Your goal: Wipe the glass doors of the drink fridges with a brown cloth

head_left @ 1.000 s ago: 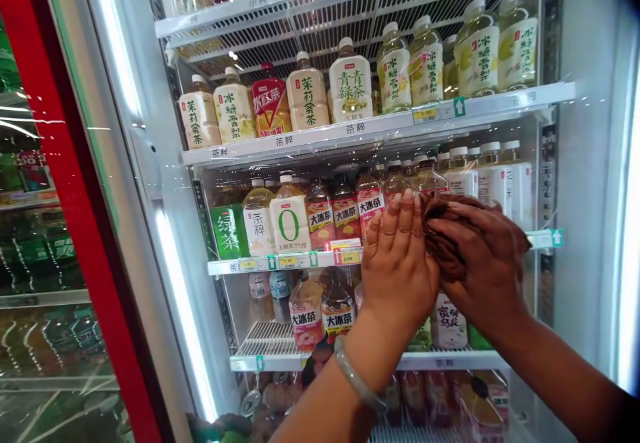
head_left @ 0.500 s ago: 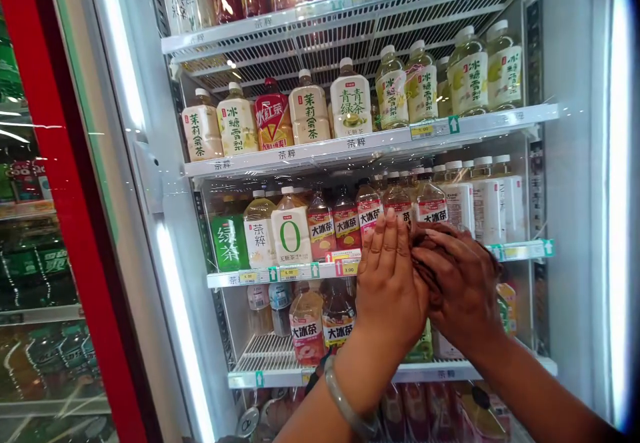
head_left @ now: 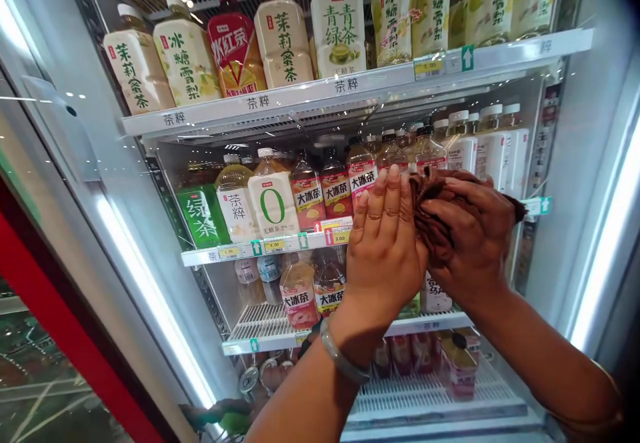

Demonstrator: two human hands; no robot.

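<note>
My left hand [head_left: 383, 246] lies flat with its fingers stretched upward, palm turned toward the glass front of a drinks cooler. On its wrist sits a pale bangle [head_left: 343, 356]. Just to its right, my right hand [head_left: 473, 229] has its fingers curled round a crumpled dark brown cloth [head_left: 431, 213]. The cloth bunches between the two hands, and one end sticks out past the right hand. Behind the hands stand red-labelled tea bottles [head_left: 363, 179], partly covered. Whether the left palm actually touches the glass is hidden.
Several shelves of bottles fill the cooler, including a large white bottle [head_left: 273, 199] and a green one [head_left: 200, 216]. A price-tagged shelf edge [head_left: 280, 244] runs behind the hands. Bright light strips [head_left: 145, 296] line the sides. A red frame [head_left: 65, 356] crosses the lower left.
The view has come closer and tilted, so the top shelf has left the picture and the lower shelf shows more. My right hand has turned slightly, exposing more cloth; the left stays flat.
</note>
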